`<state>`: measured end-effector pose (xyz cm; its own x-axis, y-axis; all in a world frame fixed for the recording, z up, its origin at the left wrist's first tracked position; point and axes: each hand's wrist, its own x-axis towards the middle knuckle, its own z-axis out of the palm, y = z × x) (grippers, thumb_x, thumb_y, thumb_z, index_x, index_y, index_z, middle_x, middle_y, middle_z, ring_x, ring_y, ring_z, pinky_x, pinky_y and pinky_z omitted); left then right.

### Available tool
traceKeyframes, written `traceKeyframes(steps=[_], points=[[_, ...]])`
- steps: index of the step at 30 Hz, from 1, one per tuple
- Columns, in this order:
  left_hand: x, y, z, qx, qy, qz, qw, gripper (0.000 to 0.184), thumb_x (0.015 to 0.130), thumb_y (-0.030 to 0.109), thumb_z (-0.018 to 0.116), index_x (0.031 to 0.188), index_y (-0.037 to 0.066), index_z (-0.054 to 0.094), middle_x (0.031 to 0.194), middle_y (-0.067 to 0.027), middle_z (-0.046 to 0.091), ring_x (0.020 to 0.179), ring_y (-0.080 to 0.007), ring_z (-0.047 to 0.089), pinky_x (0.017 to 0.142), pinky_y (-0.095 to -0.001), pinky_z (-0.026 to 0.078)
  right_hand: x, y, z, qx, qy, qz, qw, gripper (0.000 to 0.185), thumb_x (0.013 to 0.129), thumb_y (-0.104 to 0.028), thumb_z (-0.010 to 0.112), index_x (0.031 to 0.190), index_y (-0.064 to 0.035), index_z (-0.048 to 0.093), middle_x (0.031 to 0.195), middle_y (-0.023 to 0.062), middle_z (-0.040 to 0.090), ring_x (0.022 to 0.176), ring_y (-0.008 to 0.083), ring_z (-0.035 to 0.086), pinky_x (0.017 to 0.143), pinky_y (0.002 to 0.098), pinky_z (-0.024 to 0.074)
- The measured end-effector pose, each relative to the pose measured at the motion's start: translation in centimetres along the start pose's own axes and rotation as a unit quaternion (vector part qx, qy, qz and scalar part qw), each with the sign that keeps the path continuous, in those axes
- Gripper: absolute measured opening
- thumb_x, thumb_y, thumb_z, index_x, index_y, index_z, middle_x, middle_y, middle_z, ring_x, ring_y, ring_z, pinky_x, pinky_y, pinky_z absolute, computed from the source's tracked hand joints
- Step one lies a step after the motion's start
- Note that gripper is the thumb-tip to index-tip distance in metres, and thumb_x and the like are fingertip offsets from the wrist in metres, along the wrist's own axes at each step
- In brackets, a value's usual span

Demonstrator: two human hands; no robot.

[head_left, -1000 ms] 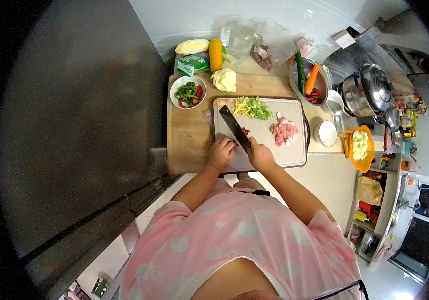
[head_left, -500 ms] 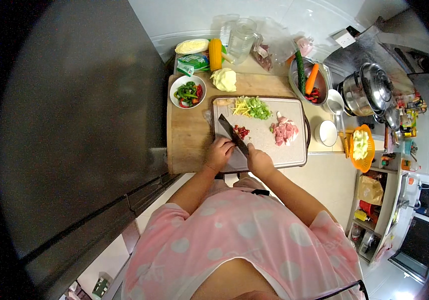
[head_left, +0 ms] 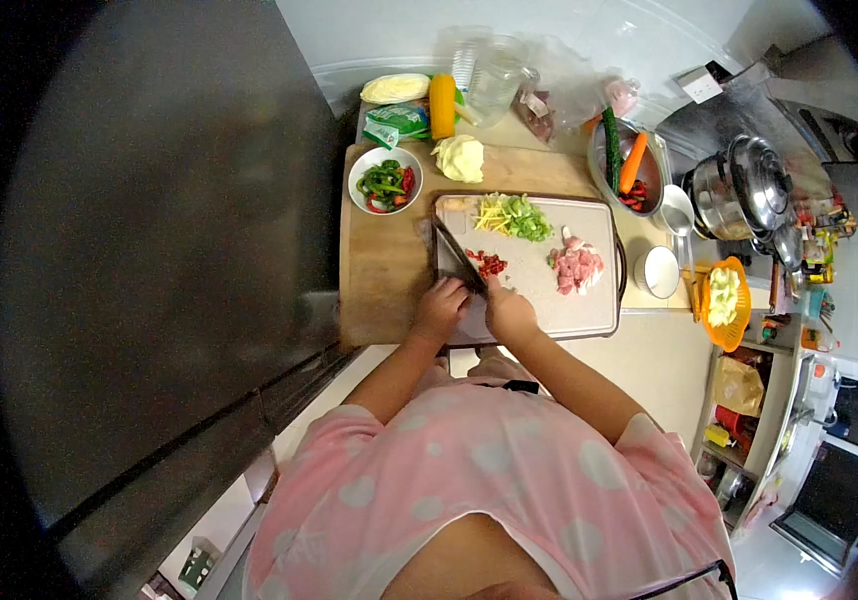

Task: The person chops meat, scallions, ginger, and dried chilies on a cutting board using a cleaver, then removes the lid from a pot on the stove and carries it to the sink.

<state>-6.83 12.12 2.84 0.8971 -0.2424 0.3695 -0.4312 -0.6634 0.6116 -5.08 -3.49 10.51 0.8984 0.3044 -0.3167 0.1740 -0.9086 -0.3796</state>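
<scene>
My right hand (head_left: 511,315) grips the handle of a dark-bladed kitchen knife (head_left: 458,254), its blade slanting up and left across the cutting board (head_left: 549,312). Close against the blade's near side, my left hand (head_left: 441,309) has its fingers curled down on the board; whatever is under them is hidden. Chopped red chili (head_left: 489,264) lies just right of the blade. Farther up the board are yellow shreds (head_left: 491,213), probably ginger, and sliced green onion (head_left: 527,220). A heap of cut pink meat (head_left: 577,268) sits at the board's right.
A white bowl of cut green and red peppers (head_left: 385,182) stands at left, near a cabbage piece (head_left: 459,158) and corn (head_left: 442,106). Rightward are a metal bowl with a carrot (head_left: 633,164), a white bowl (head_left: 657,271), an orange basket (head_left: 738,336) and a pot (head_left: 714,197).
The knife has shifted slightly and its blade now looks narrower and more upright. My right hand has moved a little left, closer to my left hand. The view has shifted slightly.
</scene>
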Motion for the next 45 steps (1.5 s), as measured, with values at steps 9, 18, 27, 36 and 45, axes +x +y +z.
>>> traceKeyframes(steps=[9,18,27,36,45], points=[[0.2,-0.3,1.1,-0.022,0.027,0.009,0.999,0.011,0.069,0.004,0.065,0.078,0.003,0.058,0.087,-0.0107,0.057,0.084,-0.0302,0.056,0.075,-0.0389,0.049,-0.7,2.4,-1.6,0.04,-0.019,0.015,0.999,0.038,0.082,-0.007,0.049,0.119,-0.0037,0.042,0.078,0.0272,0.063,0.074,0.0441,0.063,0.067,0.0532,0.0491],[0.1,-0.5,0.9,-0.01,0.015,0.008,1.0,0.013,0.067,0.003,0.065,0.078,0.003,0.058,0.087,-0.0107,0.056,0.084,-0.0305,0.056,0.075,-0.0388,0.049,-1.6,1.8,-1.7,0.002,-0.06,-0.025,0.998,0.038,0.08,-0.003,0.048,0.117,-0.0015,0.043,0.081,0.023,0.065,0.076,0.0397,0.064,0.066,0.0494,0.0506],[-0.7,-1.4,2.1,-0.071,-0.014,-0.045,0.996,0.016,0.063,-0.001,0.062,0.079,0.001,0.058,0.087,-0.0131,0.055,0.084,-0.0348,0.053,0.075,-0.0426,0.047,-1.0,0.2,0.6,-0.019,-0.051,0.0,0.999,0.038,0.077,-0.001,0.052,0.114,-0.0019,0.042,0.086,0.0215,0.064,0.081,0.0375,0.065,0.069,0.0471,0.0514],[-0.8,-0.4,1.8,0.015,0.031,-0.015,0.999,0.013,0.067,0.003,0.062,0.079,0.002,0.06,0.085,-0.0141,0.054,0.085,-0.0361,0.053,0.076,-0.0445,0.046,-1.5,-0.1,-0.2,0.013,-0.033,-0.031,0.999,0.039,0.078,-0.003,0.05,0.116,-0.0004,0.042,0.084,0.0218,0.065,0.081,0.0386,0.064,0.069,0.0482,0.0506],[-0.1,0.1,1.4,0.001,0.049,-0.02,0.999,0.013,0.072,0.008,0.064,0.083,0.003,0.06,0.087,-0.0114,0.055,0.086,-0.0337,0.054,0.077,-0.0433,0.046,0.0,0.2,0.1,0.012,-0.027,-0.031,0.999,0.038,0.08,-0.006,0.052,0.117,-0.0026,0.043,0.087,0.0227,0.065,0.082,0.0398,0.064,0.07,0.0486,0.0505]])
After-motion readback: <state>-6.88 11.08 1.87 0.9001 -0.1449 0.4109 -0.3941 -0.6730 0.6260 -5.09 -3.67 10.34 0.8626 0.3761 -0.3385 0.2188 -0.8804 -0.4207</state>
